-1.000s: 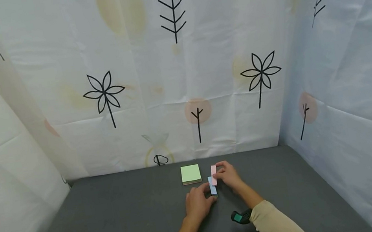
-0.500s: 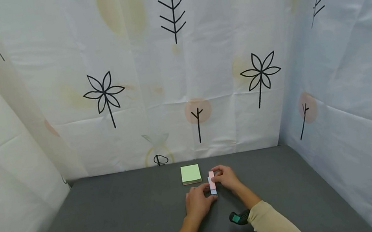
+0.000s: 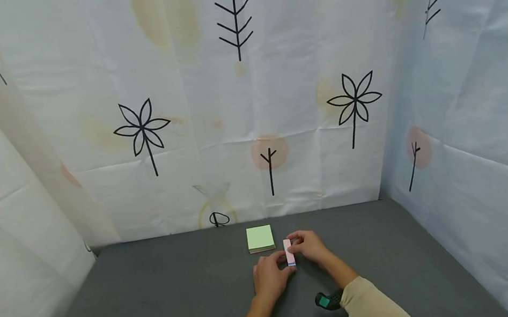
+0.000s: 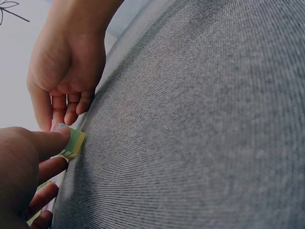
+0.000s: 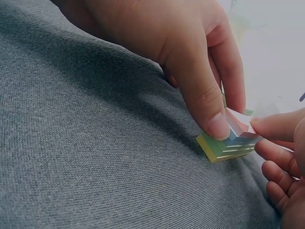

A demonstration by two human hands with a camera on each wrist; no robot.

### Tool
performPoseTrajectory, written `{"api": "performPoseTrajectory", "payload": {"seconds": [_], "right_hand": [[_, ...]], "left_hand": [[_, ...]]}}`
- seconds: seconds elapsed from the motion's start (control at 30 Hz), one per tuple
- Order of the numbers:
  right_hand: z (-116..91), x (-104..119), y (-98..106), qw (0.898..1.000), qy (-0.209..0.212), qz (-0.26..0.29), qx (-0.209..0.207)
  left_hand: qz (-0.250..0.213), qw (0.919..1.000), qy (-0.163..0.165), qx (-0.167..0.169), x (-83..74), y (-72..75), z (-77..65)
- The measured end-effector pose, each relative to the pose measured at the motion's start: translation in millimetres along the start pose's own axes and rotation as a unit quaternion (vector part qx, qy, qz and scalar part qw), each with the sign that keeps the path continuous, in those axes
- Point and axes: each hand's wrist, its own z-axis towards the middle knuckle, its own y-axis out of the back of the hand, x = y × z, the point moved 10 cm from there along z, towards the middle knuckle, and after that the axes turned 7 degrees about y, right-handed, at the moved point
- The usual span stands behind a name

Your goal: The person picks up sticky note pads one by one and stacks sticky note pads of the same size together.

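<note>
A small stack of narrow sticky note pads [image 5: 224, 151], yellow at the bottom with green and blue above, stands on the grey table. On top of it lies a pink sticky note pad [image 3: 290, 259], which covers most of the stack in the head view. My left hand [image 3: 268, 277] holds the stack at its near and far ends between thumb and fingers. From the right, my right hand [image 3: 312, 247] pinches the pink pad between thumb and fingers. In the right wrist view the right thumb [image 5: 218, 127] presses at the upper layers, whose edges look slightly bent and fanned.
A square stack of sticky notes [image 3: 260, 238] with a light green top lies just behind and left of the hands. Grey cloth covers the table [image 3: 181, 298]. Patterned white curtains [image 3: 211, 132] rise behind it and at both sides.
My right hand has brought the pink pad leftward and nearer, from partly overlapping the blue pad to lying lined up over it. The left hand has stayed in place around the stack.
</note>
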Motion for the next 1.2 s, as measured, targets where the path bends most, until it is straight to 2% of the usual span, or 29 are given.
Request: {"api": "performPoseTrajectory", "payload": {"seconds": [0.27,0.47,0.6,0.73,0.8,0.87,1.0,1.1,1.2], "right_hand": [[-5.1,5.9,0.0,1.000,0.005,-0.005,0.008],[-6.5,5.3,1.8,1.000,0.012,-0.012,0.003],[-12.9,8.2,9.1,0.999,0.030,-0.037,-0.007],[-25.1,13.3,15.0,0.994,0.062,-0.089,0.010],[-32.3,16.6,15.5,0.988,0.085,-0.125,0.029],[-39.0,20.0,13.0,0.978,0.110,-0.171,0.053],[-49.7,27.5,3.2,0.950,0.152,-0.251,0.105],[-54.3,31.7,-2.9,0.932,0.168,-0.294,0.128],[-56.9,35.5,-5.5,0.919,0.176,-0.326,0.136]], "left_hand": [[-0.007,0.9999,-0.004,-0.006,-1.9,1.7,-0.1],[-0.001,1.0000,-0.002,0.001,0.2,0.5,-0.1],[0.010,0.9999,0.004,0.013,2.6,-1.7,-0.9],[0.028,0.9995,-0.004,0.017,1.6,-1.4,-3.4],[0.043,0.9988,-0.018,0.017,-1.2,-1.2,-5.1],[0.063,0.9973,-0.032,0.020,-3.3,-1.7,-6.9],[0.103,0.9927,-0.051,0.036,-5.7,-3.1,-9.9],[0.124,0.9887,-0.066,0.052,-8.4,-3.8,-10.9],[0.139,0.9842,-0.083,0.072,-12.7,-4.3,-10.8]]}}
